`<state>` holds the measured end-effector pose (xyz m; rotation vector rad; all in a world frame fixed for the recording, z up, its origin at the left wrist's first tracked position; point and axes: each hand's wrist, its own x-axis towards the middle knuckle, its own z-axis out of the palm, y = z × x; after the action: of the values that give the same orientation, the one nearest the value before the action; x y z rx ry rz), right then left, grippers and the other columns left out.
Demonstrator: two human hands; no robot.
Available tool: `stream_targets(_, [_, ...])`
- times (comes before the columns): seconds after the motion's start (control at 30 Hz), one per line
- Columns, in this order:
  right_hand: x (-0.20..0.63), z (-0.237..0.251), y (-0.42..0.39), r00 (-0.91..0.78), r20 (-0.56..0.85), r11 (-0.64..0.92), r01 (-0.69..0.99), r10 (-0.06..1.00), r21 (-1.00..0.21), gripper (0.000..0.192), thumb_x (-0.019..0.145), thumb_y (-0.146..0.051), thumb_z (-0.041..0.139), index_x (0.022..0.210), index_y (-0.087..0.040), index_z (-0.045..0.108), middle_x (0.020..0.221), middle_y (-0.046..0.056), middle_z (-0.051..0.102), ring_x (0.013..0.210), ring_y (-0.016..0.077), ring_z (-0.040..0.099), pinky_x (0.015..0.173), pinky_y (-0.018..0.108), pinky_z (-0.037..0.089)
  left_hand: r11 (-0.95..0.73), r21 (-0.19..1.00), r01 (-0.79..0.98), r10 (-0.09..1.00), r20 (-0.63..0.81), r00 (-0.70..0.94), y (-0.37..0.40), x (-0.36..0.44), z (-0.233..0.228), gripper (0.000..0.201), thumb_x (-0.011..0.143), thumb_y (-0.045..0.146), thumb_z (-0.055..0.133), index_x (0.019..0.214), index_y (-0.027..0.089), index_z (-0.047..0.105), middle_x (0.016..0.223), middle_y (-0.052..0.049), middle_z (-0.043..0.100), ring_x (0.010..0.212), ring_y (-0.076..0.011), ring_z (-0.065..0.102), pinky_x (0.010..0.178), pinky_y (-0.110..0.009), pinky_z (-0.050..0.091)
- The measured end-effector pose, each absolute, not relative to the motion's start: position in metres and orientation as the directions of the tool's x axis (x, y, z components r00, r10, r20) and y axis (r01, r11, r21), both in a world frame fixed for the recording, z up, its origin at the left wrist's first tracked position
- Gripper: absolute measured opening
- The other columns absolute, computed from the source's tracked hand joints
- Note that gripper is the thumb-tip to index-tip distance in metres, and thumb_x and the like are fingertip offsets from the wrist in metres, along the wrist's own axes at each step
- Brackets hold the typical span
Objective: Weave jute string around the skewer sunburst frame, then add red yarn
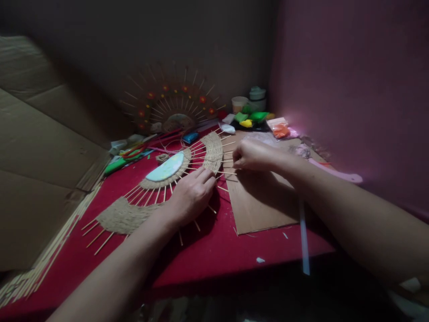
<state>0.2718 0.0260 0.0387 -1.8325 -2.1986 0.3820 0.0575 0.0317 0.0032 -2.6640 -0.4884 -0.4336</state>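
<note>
Left hand (191,194) flat on half-woven stick fan (161,188)

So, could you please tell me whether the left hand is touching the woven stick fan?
Touching. The head view shows the left hand lying flat on the woven stick fan, fingers pressed over its sticks with no gap.

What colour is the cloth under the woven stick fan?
Deep red: the tabletop cloth beneath the half-round woven stick fan, seen best in the head view.

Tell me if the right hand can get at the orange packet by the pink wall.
Probably yes: the right hand sits at the woven fan's stick ends, and only bare cardboard lies between it and the orange packet.
</note>
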Motion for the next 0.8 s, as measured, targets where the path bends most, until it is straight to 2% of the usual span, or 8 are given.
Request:
stream_targets(0.1, [0.268,0.034,0.026,-0.166,0.237,0.226,0.940,0.957,-0.255,0.014,0.075,-0.019,0.055,0.071,-0.018,0.069,0.064,0.005,0.064,0.057,0.0129,0.051,0.052,0.027,0.029,-0.871,-0.304,0.387,0.279,0.343,0.897,0.031,0.058,0.003,0.020,0.088,0.011,0.041,0.074,0.012,0.056,0.080,-0.007,0.056,0.074,-0.0164,0.047,0.066,-0.030,0.044])
stream_targets(0.17, [0.263,0.029,0.025,-0.166,0.299,0.224,0.959,0.940,-0.173,0.018,0.080,-0.021,0.051,0.076,-0.018,0.068,0.072,0.008,0.066,0.063,0.0152,0.052,0.054,0.028,0.028,-0.873,-0.300,0.385,0.280,0.337,0.899,0.031,0.058,0.003,0.021,0.088,0.011,0.040,0.075,0.013,0.057,0.081,-0.007,0.056,0.075,-0.0163,0.047,0.067,-0.030,0.044])
stream_targets(0.23, [0.258,0.022,0.026,-0.164,0.316,0.217,0.966,0.935,-0.141,0.022,0.084,-0.024,0.046,0.081,-0.017,0.067,0.080,0.010,0.067,0.068,0.0179,0.054,0.056,0.029,0.027,-0.872,-0.299,0.388,0.286,0.331,0.899,0.029,0.058,0.002,0.021,0.087,0.011,0.040,0.074,0.013,0.057,0.082,-0.008,0.056,0.075,-0.0161,0.047,0.067,-0.030,0.044])
stream_targets(0.4, [0.253,0.010,0.030,-0.136,0.307,0.206,0.956,0.942,-0.209,0.023,0.086,-0.025,0.043,0.085,-0.019,0.065,0.084,0.010,0.067,0.071,0.0187,0.055,0.058,0.029,0.028,-0.889,-0.241,0.389,0.319,0.283,0.905,0.027,0.059,0.003,0.021,0.086,0.011,0.040,0.074,0.013,0.058,0.086,-0.009,0.056,0.076,-0.0165,0.046,0.068,-0.031,0.044])
stream_targets(0.6, [0.253,0.009,0.029,-0.141,0.264,0.213,0.940,0.954,-0.266,0.021,0.085,-0.025,0.046,0.085,-0.017,0.065,0.084,0.011,0.067,0.070,0.0183,0.055,0.059,0.029,0.031,-0.906,-0.054,0.420,0.398,0.226,0.889,0.020,0.052,0.015,0.020,0.090,0.017,0.039,0.086,0.014,0.059,0.091,-0.008,0.056,0.083,-0.0161,0.049,0.074,-0.030,0.046])
stream_targets(0.7, [0.253,0.008,0.029,-0.156,0.269,0.244,0.910,0.950,-0.335,0.018,0.084,-0.022,0.049,0.084,-0.017,0.066,0.084,0.010,0.067,0.072,0.0166,0.056,0.061,0.027,0.034,-0.853,0.000,0.522,0.507,0.239,0.828,0.006,0.029,0.024,0.023,0.090,0.025,0.044,0.109,0.019,0.054,0.106,-0.008,0.055,0.094,-0.0178,0.052,0.081,-0.032,0.047])
stream_targets(0.8, [0.254,0.008,0.030,-0.172,0.279,0.273,0.884,0.945,-0.380,0.014,0.082,-0.019,0.052,0.080,-0.017,0.066,0.082,0.009,0.067,0.073,0.0157,0.057,0.062,0.026,0.036,-0.675,-0.085,0.733,0.672,0.341,0.658,-0.015,-0.013,0.025,0.030,0.090,0.032,0.045,0.117,0.020,0.048,0.111,-0.011,0.055,0.098,-0.0218,0.056,0.079,-0.034,0.049])
